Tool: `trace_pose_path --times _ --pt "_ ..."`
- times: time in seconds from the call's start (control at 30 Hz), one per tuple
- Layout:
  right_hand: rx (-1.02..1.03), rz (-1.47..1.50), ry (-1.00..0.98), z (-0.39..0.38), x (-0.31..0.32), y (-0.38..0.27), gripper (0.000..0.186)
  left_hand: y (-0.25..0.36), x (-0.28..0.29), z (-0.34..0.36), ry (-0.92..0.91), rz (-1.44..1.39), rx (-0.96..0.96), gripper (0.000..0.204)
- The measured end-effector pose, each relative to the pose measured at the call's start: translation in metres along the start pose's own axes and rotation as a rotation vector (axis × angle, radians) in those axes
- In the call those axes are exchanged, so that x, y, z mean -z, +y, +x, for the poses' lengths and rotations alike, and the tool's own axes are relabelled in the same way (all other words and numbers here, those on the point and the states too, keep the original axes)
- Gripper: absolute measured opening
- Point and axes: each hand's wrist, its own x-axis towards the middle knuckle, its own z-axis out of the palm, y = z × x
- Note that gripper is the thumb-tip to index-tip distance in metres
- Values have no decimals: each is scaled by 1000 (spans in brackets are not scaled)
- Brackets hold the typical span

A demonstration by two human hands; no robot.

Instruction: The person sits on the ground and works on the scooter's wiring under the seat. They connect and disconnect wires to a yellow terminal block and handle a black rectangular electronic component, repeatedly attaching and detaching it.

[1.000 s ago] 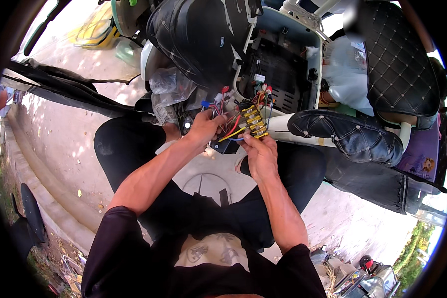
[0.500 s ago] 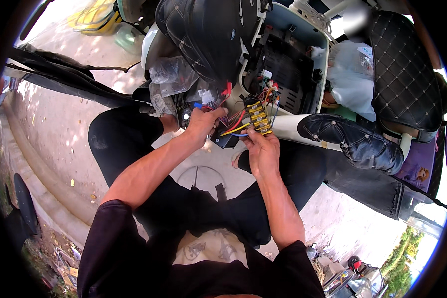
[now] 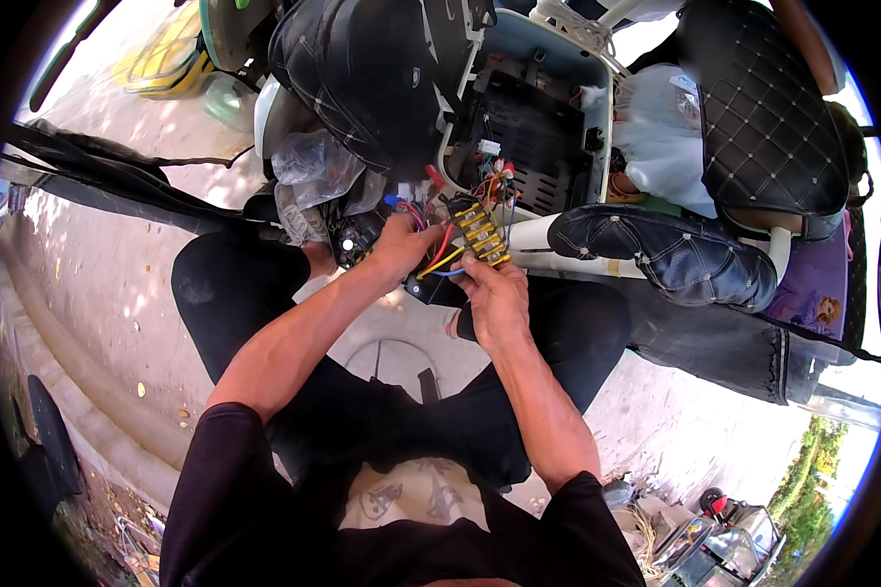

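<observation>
A terminal block [image 3: 478, 233], yellow and black with metal screws, is pinched at its lower end between the thumb and fingers of my right hand [image 3: 499, 301]. Red, yellow and blue wires [image 3: 442, 262] run from its left side. My left hand [image 3: 401, 249] is closed among the thin wires just left of the block; its fingertips are partly hidden. A black box [image 3: 435, 290] sits below the wires, between my hands. White and red connectors [image 3: 491, 149] with more wiring lie above the block.
An open compartment [image 3: 605, 147] with a black slotted interior lies ahead, beside a raised black quilted seat [image 3: 347, 73]. A padded black armrest [image 3: 656, 249] extends right. Clear plastic bags [image 3: 315, 168] lie at left. A quilted backrest [image 3: 773, 117] stands at far right.
The whole view has shifted, so the vehicle appears farther left and up. My right hand keeps hold of the terminal block, and my left hand stays at the wires.
</observation>
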Motion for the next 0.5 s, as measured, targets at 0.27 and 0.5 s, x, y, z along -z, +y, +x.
trace_pose_path --times 0.27,0.5 --pt "35 -6 -36 3 -3 0 20 7 -2 -2 92 -136 -38 18" --pt "16 52 -55 0 -7 -2 17 20 -2 -13 81 -245 -36 12"
